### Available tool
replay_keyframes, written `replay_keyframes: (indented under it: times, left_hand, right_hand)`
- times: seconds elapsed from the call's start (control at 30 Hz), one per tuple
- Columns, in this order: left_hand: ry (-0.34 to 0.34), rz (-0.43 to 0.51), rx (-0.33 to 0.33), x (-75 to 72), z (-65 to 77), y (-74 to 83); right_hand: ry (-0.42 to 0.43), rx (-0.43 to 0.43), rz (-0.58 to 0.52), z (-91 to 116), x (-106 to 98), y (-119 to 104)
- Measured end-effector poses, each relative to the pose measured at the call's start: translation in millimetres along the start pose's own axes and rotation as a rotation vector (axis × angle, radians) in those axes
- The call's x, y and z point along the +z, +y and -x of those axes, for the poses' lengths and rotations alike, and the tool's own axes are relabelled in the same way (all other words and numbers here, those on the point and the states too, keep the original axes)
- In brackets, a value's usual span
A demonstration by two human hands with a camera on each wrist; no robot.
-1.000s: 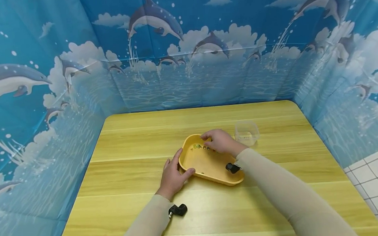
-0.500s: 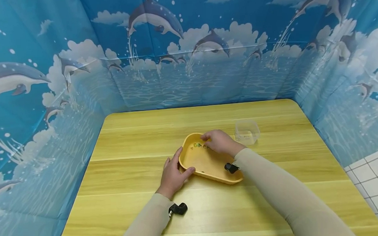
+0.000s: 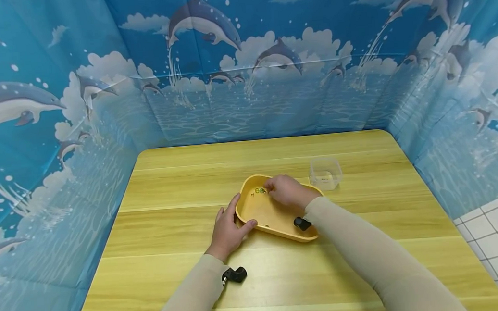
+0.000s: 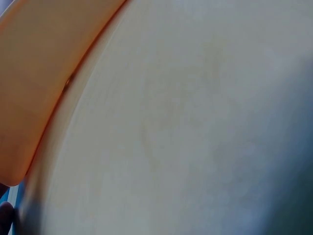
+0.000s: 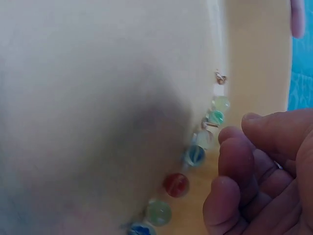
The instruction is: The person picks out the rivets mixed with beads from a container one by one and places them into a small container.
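A yellow tray (image 3: 275,216) with rounded corners sits on the table. My left hand (image 3: 227,234) holds its left corner, thumb at the near rim and fingers along the left side. Inside the tray, my right hand (image 3: 288,191) reaches down by the far wall with bent fingers. In the right wrist view, its thumb tip stands slightly apart from the forefinger, beside a row of glass marbles (image 5: 176,185) in red, green, blue and clear. A small brownish piece (image 5: 221,77) lies beyond the row. Something tiny glints between the right fingers; I cannot tell what.
Behind the tray's right side stands a clear plastic container (image 3: 325,174) with a small label. The wood-grain table (image 3: 169,195) has rounded far corners. A blue dolphin-print curtain (image 3: 245,107) closes off the back and sides.
My right hand has shifted slightly left along the marble row, covering more of it in the head view. The left hand stays at the tray's corner.
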State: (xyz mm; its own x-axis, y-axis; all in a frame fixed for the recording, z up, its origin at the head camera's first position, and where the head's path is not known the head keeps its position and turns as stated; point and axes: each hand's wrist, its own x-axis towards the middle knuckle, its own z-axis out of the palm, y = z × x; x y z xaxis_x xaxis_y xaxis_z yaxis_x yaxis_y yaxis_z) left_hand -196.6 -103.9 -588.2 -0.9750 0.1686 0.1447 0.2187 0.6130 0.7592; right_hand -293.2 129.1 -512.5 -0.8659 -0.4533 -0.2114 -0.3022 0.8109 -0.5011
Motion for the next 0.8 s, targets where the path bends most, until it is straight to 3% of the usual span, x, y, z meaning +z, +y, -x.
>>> replay_keyframes:
  times: [0.17,0.47,0.8]
  left_hand:
    - [0.007,-0.001,0.002,1.1,0.0,-1.0]
    - [0.008,-0.009,-0.004,2.4,-1.6,-3.5]
    - [0.003,-0.014,-0.006,2.9,-1.5,-3.9]
  right_hand:
    - [0.013,-0.031,0.041,-3.2,8.1,2.2]
    - [0.044,-0.008,0.041,-11.7,25.9,8.4]
    - [0.038,-0.001,0.079,-12.7,28.4,6.4]
